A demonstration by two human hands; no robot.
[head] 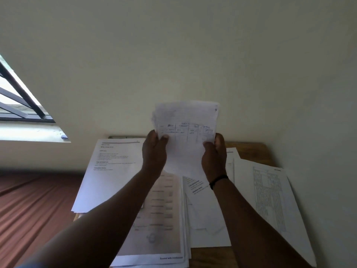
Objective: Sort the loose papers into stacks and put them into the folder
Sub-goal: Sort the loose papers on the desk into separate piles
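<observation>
left hand [154, 149] and right hand [214, 155] each pinch a side of the handwritten sheet [186, 130], raised above the paper stacks [160, 219] on the table [249, 147]. no folder visible, perhaps covered. a loose pinch could drop it onto the wrong stack.

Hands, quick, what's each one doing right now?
Left hand: grips the left edge of the raised white handwritten sheet.
Right hand: grips its right edge.
</observation>
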